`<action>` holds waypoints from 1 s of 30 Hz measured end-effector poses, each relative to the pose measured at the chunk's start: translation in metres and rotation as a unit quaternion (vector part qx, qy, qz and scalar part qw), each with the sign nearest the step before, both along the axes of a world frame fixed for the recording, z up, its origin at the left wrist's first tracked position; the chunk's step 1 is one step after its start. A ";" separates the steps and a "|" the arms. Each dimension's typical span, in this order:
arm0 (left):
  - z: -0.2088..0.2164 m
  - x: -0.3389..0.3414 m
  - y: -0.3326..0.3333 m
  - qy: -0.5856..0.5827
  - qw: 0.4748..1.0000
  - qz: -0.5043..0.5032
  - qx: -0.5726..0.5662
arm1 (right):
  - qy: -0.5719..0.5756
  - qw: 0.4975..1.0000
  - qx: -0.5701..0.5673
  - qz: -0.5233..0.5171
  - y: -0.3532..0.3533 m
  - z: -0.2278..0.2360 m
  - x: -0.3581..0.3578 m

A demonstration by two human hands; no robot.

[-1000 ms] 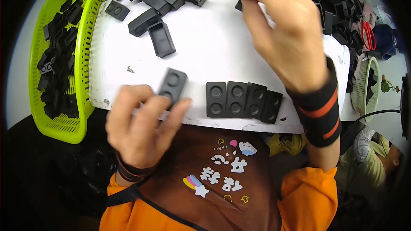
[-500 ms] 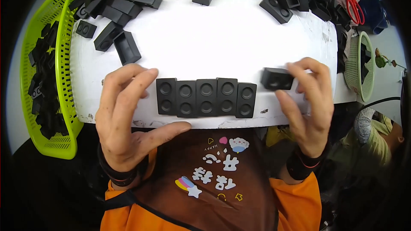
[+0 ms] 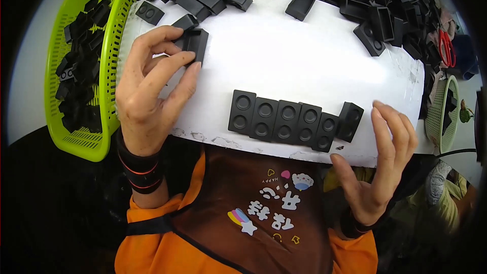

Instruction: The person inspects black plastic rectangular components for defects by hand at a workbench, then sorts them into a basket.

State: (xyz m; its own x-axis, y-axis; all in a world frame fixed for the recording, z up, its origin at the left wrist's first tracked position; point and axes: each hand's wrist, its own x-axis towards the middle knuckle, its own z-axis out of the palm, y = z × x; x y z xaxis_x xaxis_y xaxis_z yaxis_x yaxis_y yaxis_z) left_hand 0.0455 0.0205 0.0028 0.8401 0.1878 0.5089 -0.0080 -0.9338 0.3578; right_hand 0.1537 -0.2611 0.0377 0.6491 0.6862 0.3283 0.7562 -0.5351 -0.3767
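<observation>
Left hand [image 3: 144,91] up-left of black block row [image 3: 289,121], fingers holding hollow black block [image 3: 201,44]. Right hand [image 3: 380,167] right of row, apart from it, fingers spread wide.

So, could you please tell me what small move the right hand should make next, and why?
Probably nudge the end block leftward, square with the row of five: it sits askew at their right, and the right hand is open beside it, while the left hand is at another block.
</observation>
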 end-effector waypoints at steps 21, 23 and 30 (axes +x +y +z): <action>0.008 -0.039 -0.034 0.084 0.987 0.010 -0.134 | -0.001 0.993 -0.049 0.106 -0.024 0.004 0.027; 0.011 -0.033 -0.042 0.110 0.979 0.005 -0.172 | 0.017 0.991 -0.065 0.112 -0.001 -0.012 0.004; 0.007 -0.040 -0.045 0.078 0.928 0.115 -0.345 | -0.026 0.998 0.017 0.063 -0.022 0.003 0.022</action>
